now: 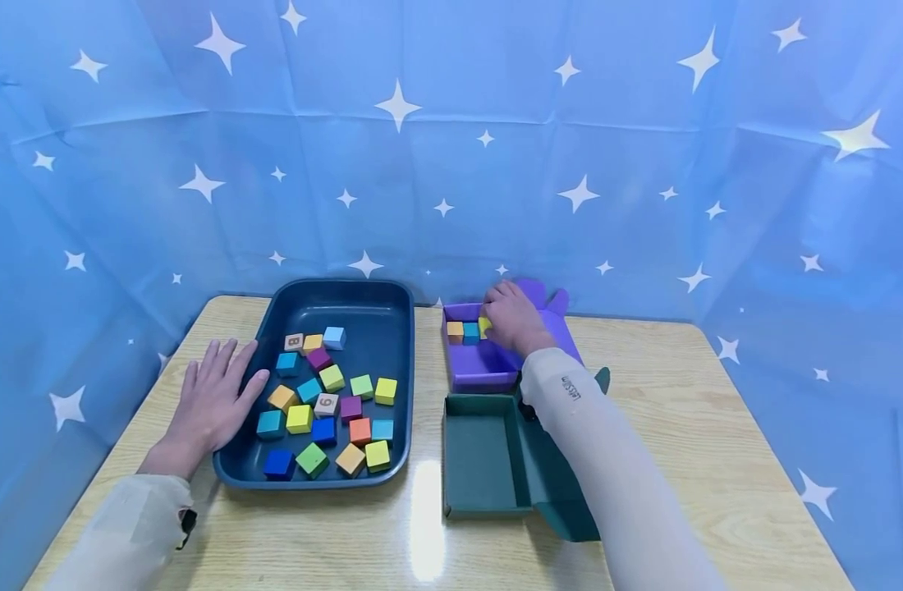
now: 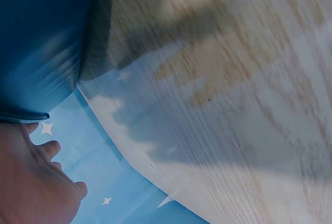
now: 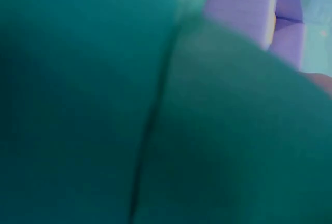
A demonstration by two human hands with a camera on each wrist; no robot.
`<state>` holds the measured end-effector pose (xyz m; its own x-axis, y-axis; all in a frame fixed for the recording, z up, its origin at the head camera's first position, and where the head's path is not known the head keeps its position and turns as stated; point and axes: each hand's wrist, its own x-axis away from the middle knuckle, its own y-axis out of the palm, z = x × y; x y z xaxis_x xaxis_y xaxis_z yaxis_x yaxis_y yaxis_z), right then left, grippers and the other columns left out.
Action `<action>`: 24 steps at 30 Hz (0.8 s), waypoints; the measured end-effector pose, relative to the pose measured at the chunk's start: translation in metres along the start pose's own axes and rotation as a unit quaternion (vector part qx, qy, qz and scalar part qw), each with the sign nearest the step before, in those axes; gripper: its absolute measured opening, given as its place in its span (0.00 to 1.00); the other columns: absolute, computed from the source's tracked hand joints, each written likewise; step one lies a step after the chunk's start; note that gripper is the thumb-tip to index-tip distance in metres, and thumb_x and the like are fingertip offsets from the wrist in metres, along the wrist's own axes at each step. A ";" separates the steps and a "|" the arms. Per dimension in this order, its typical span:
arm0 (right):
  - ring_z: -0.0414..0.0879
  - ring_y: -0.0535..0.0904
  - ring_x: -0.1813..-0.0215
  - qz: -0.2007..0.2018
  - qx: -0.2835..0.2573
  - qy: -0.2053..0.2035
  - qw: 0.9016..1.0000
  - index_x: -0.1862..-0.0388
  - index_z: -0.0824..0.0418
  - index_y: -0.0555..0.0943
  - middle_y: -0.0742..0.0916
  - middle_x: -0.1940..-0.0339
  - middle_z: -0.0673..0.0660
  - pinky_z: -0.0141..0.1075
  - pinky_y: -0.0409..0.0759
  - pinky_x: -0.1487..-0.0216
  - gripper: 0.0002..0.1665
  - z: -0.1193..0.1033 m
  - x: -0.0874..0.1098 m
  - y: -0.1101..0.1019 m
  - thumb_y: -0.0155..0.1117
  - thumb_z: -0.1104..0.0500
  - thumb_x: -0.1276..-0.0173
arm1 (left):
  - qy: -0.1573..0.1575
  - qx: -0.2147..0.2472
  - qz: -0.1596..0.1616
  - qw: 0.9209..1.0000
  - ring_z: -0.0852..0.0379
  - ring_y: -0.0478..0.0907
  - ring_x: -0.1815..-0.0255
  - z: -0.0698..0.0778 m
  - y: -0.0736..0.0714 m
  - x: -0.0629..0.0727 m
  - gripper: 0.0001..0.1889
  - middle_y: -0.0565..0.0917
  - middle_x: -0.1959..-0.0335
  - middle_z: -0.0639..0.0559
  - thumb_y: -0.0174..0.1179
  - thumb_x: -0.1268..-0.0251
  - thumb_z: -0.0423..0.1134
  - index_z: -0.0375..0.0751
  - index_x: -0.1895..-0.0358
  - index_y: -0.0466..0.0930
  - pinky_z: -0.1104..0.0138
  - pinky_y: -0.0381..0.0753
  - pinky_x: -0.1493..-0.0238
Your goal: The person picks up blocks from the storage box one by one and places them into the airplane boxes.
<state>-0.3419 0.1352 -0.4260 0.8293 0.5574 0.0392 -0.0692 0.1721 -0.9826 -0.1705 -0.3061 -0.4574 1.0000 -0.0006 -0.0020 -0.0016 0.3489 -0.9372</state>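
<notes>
My right hand (image 1: 516, 316) reaches into the purple box (image 1: 484, 382), its bent fingers holding a yellow block (image 1: 484, 326) beside a teal block (image 1: 470, 332). An orange block (image 1: 455, 332) sits left of the teal one, along the box's back. The hand covers part of the yellow block. My left hand (image 1: 213, 400) rests with spread fingers at the left rim of the dark blue tray (image 1: 381, 328). Several coloured blocks lie scattered inside this tray, including a numbered wooden cube (image 1: 327, 405). In the left wrist view, the left hand (image 2: 41, 182) appears by the tray's side (image 2: 41, 53).
A dark green box (image 1: 484, 460) stands open in front of the purple one, its lid folded out to the right under my right forearm. Its green card (image 3: 233, 130) fills most of the right wrist view. Behind the wooden table (image 1: 680, 394) hangs a blue star-patterned cloth (image 1: 451, 164).
</notes>
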 end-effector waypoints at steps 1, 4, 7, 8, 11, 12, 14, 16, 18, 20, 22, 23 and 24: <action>0.55 0.68 0.31 0.000 0.002 -0.002 1.000 0.54 0.58 0.86 0.81 0.42 0.56 0.48 0.49 0.19 0.17 0.000 0.000 0.001 0.70 0.50 0.38 | 0.000 0.000 0.000 1.000 0.31 0.30 0.21 0.000 0.000 0.000 0.38 0.44 0.23 0.28 0.32 0.25 0.64 0.45 0.21 0.44 0.31 0.31 0.28; 0.54 0.68 0.31 0.001 0.005 -0.004 1.000 0.53 0.58 0.86 0.81 0.41 0.56 0.47 0.49 0.19 0.17 -0.001 0.000 0.003 0.69 0.50 0.37 | 0.000 0.001 -0.001 1.000 0.30 0.30 0.21 0.001 0.000 0.000 0.38 0.44 0.23 0.28 0.32 0.25 0.64 0.45 0.21 0.44 0.31 0.31 0.28; 0.54 0.68 0.30 0.003 0.007 -0.006 1.000 0.53 0.57 0.86 0.81 0.41 0.56 0.47 0.48 0.19 0.18 -0.001 0.000 0.005 0.69 0.50 0.37 | 0.000 0.001 0.000 1.000 0.31 0.29 0.21 0.001 0.000 0.001 0.38 0.44 0.23 0.28 0.32 0.25 0.64 0.45 0.21 0.44 0.31 0.31 0.28; 0.54 0.68 0.30 0.003 0.008 -0.006 1.000 0.53 0.57 0.86 0.80 0.41 0.56 0.47 0.48 0.19 0.17 -0.001 0.000 0.006 0.69 0.50 0.37 | 0.000 0.001 0.000 1.000 0.30 0.30 0.21 0.000 0.000 0.000 0.38 0.44 0.23 0.28 0.32 0.25 0.64 0.44 0.21 0.44 0.31 0.31 0.28; 0.54 0.68 0.30 0.003 0.009 -0.005 1.000 0.54 0.57 0.86 0.81 0.41 0.56 0.47 0.48 0.19 0.17 -0.001 -0.001 0.006 0.70 0.50 0.38 | 0.001 0.002 0.001 1.000 0.31 0.29 0.21 0.000 0.000 0.000 0.38 0.45 0.23 0.29 0.32 0.25 0.63 0.44 0.21 0.44 0.31 0.31 0.28; 0.54 0.68 0.30 0.001 0.009 -0.005 1.000 0.54 0.57 0.86 0.81 0.41 0.56 0.47 0.48 0.19 0.17 -0.001 -0.001 0.006 0.70 0.50 0.38 | 0.002 0.002 0.001 1.000 0.31 0.29 0.21 0.000 0.000 0.001 0.38 0.45 0.23 0.29 0.32 0.25 0.63 0.44 0.21 0.44 0.31 0.31 0.28; 0.54 0.68 0.30 -0.004 0.012 -0.004 1.000 0.55 0.57 0.87 0.81 0.42 0.56 0.47 0.48 0.19 0.16 -0.002 -0.001 0.006 0.70 0.50 0.38 | 0.002 0.001 0.001 1.000 0.31 0.29 0.21 0.000 0.000 0.000 0.38 0.45 0.23 0.29 0.32 0.25 0.63 0.45 0.21 0.44 0.31 0.32 0.28; 0.54 0.68 0.30 -0.012 0.015 -0.002 1.000 0.55 0.56 0.87 0.81 0.42 0.56 0.47 0.48 0.19 0.16 -0.003 -0.001 0.006 0.70 0.50 0.37 | 0.002 0.001 0.001 1.000 0.31 0.29 0.21 0.000 0.000 0.001 0.38 0.45 0.23 0.29 0.32 0.25 0.63 0.45 0.21 0.44 0.31 0.31 0.28; 0.54 0.68 0.31 -0.016 0.015 0.000 1.000 0.54 0.56 0.87 0.82 0.42 0.56 0.47 0.49 0.19 0.16 -0.005 -0.001 0.008 0.70 0.49 0.37 | 0.002 0.000 0.003 1.000 0.31 0.29 0.21 -0.001 0.001 0.001 0.38 0.45 0.23 0.29 0.32 0.25 0.63 0.45 0.21 0.44 0.31 0.32 0.28; 0.54 0.68 0.31 -0.017 0.015 0.002 1.000 0.53 0.56 0.86 0.82 0.42 0.56 0.47 0.49 0.19 0.18 -0.006 -0.002 0.009 0.70 0.49 0.37 | 0.002 0.001 0.002 1.000 0.31 0.29 0.21 -0.001 0.001 0.000 0.38 0.45 0.23 0.29 0.32 0.25 0.63 0.44 0.21 0.44 0.31 0.31 0.28; 0.54 0.68 0.31 -0.014 0.010 0.004 1.000 0.52 0.56 0.86 0.82 0.42 0.56 0.48 0.50 0.19 0.18 -0.006 -0.002 0.009 0.70 0.48 0.37 | 0.002 0.002 0.002 1.000 0.31 0.29 0.21 0.000 0.001 0.000 0.38 0.44 0.23 0.29 0.32 0.25 0.63 0.44 0.21 0.44 0.31 0.30 0.28; 0.54 0.69 0.31 -0.009 0.008 0.004 1.000 0.52 0.56 0.86 0.82 0.42 0.56 0.48 0.50 0.20 0.18 -0.006 -0.002 0.009 0.70 0.48 0.38 | 0.002 0.001 0.002 1.000 0.31 0.29 0.21 0.000 0.001 0.000 0.38 0.44 0.23 0.29 0.32 0.25 0.63 0.44 0.21 0.44 0.31 0.30 0.28; 0.55 0.69 0.32 -0.005 0.006 0.004 1.000 0.53 0.56 0.86 0.82 0.42 0.55 0.48 0.51 0.20 0.18 -0.005 -0.003 0.008 0.70 0.48 0.37 | 0.002 0.002 0.002 1.000 0.31 0.29 0.21 0.000 0.001 0.000 0.38 0.44 0.23 0.29 0.32 0.25 0.63 0.44 0.21 0.44 0.31 0.30 0.28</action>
<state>-0.3417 0.1306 -0.4349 0.8347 0.5487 0.0471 -0.0680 0.1875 -0.9799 -0.1704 -0.3062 -0.4582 1.0000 -0.0029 -0.0066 -0.0052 0.3522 -0.9359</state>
